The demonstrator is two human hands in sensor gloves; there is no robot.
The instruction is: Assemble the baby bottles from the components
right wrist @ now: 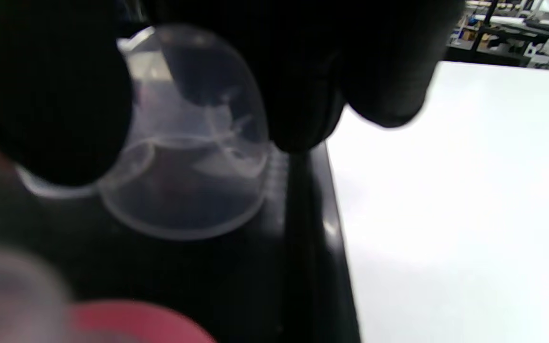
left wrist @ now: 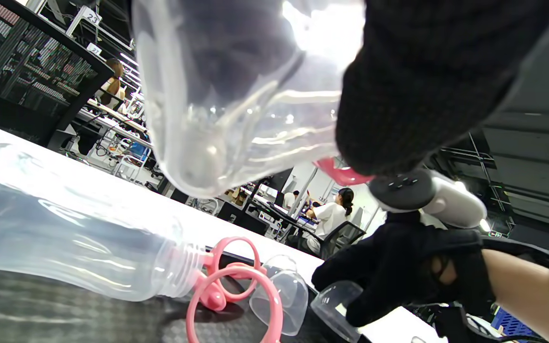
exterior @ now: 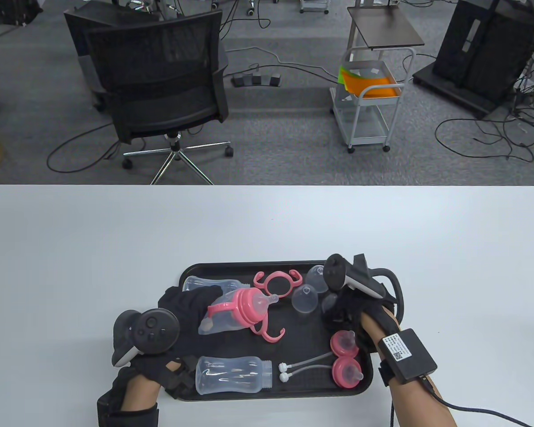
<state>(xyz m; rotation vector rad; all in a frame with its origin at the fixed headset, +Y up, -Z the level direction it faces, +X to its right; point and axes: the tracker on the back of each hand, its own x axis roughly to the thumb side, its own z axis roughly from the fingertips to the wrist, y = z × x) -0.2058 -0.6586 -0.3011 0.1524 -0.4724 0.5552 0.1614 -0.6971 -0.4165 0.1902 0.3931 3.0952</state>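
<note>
Now the partly built bottle (exterior: 233,313), pink collar, nipple and handles already on, is held tilted above the black tray (exterior: 191,269) by the left hand (exterior: 184,307), whose fingers wrap its clear body. What it seems to lack is a cap. The right hand (exterior: 347,311) is at the tray's right end, fingers pinching a clear dome cap (right wrist: 193,157) that looks barely off the tray floor. To do this well, I would firm up the pinch on the slick dome, lift it straight up clear of the neighbouring caps (exterior: 305,299), and bring its open side squarely over the nipple before pressing. Both wrists reach in from the near edge, trackers on top.
</note>
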